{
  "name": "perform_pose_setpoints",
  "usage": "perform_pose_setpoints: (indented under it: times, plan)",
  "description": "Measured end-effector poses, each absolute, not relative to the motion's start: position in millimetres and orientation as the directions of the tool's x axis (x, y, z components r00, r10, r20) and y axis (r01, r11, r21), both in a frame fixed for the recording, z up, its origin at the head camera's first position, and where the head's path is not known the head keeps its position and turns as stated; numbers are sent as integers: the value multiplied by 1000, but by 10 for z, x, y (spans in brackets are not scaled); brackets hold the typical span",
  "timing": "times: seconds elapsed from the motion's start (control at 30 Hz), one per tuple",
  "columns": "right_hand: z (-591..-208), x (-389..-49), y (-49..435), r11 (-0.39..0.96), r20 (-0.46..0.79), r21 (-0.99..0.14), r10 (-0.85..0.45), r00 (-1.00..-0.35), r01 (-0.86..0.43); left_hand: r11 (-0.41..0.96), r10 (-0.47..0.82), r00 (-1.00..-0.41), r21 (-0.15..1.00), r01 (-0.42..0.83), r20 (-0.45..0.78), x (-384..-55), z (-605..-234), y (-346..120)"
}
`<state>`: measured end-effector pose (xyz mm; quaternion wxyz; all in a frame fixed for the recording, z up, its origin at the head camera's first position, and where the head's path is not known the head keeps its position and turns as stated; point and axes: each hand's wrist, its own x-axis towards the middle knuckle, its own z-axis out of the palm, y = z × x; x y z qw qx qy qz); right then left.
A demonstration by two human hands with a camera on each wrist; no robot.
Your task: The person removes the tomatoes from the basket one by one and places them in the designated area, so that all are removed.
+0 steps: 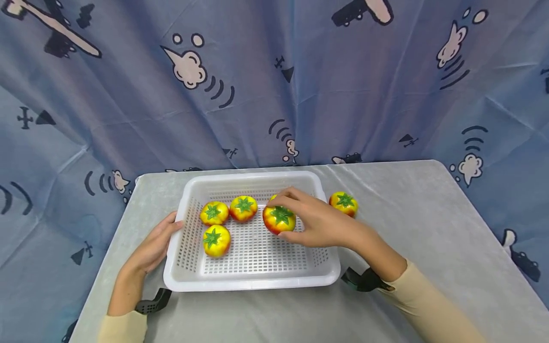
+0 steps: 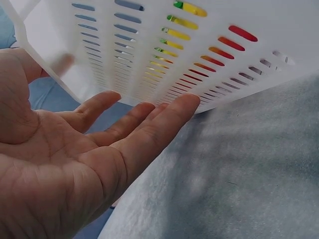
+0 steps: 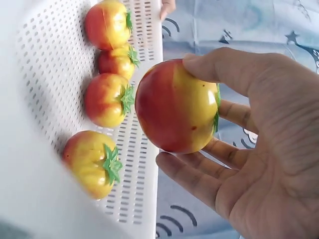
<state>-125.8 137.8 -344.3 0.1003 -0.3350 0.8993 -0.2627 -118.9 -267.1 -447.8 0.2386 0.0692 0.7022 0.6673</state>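
Your right hand [image 1: 319, 224] has 1 tomato [image 1: 279, 223] gripped between thumb and fingers, its green top facing up, over the basket [image 1: 253, 285]. Off to the left of that grip, your left hand [image 1: 155, 243] holds the basket's rim, thumb over the edge and fingers along the outer wall. Inside the basket, 3 tomatoes [image 1: 218, 245] lie left of your right grip and a 4th [image 3: 89, 162] sits just beyond it, while 1 more tomato [image 1: 343, 204] rests right of it on the table [image 1: 429, 238].
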Motion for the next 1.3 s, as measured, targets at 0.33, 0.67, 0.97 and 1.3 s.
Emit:
perform_pose_setpoints:
  times: [0.33,0.67,0.97,1.3]
  plan:
    - [-3483,-1206,1666,629,145,-584,-541,-828,-513,116,395,-881,965,-234,-261,-1193,-4489,-2701]
    - [-3519,-1147,1938,643,204,-608,-442,-874,-467,107,412,-880,971,-213,-238,-1219,-4484,-2667]
    - [-3654,-1088,2140,676,226,-600,-370,-901,-428,95,396,-887,972,-216,-235,-1189,-4526,-2640]
    - [-3740,-1049,2325,687,266,-638,-228,-937,-348,102,392,-889,972,-212,-235,-1218,-4493,-2640]
